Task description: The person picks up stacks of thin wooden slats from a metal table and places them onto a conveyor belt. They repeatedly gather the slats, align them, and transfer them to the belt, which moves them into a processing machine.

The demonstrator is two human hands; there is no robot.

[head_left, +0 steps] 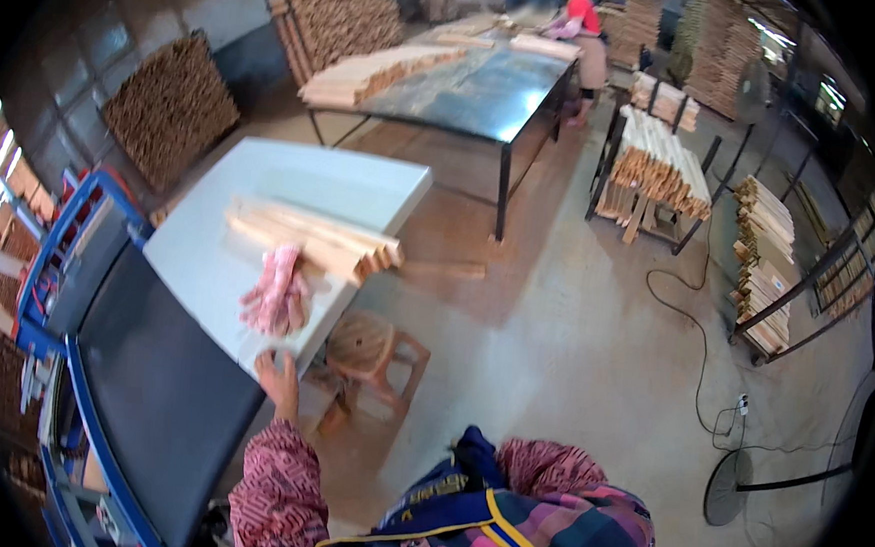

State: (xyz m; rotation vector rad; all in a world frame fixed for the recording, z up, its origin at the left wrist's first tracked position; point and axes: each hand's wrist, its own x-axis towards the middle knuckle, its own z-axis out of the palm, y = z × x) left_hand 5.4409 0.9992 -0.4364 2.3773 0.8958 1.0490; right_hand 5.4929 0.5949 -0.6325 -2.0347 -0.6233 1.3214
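Observation:
My left hand [279, 380] is at the near corner of the white table [263, 178], its fingers apart and nothing in them. Whether the fingertips touch the tabletop edge I cannot tell. Just beyond them lies a bunched pair of pink-and-white work gloves [276, 299]. Behind the gloves, several pale wooden strips [310, 236] rest side by side, their ends pointing at the table's right edge. My right arm shows only as a patterned sleeve [551, 468] bent in front of my body; the right hand is hidden.
A black conveyor belt [165, 387] in a blue frame adjoins the table on the left. A brown plastic stool [363, 344] stands beside its right side. Farther off are a metal-topped table [469, 90], a person [582, 32], racks of wood [660, 162], and a cable [690, 314] on the floor.

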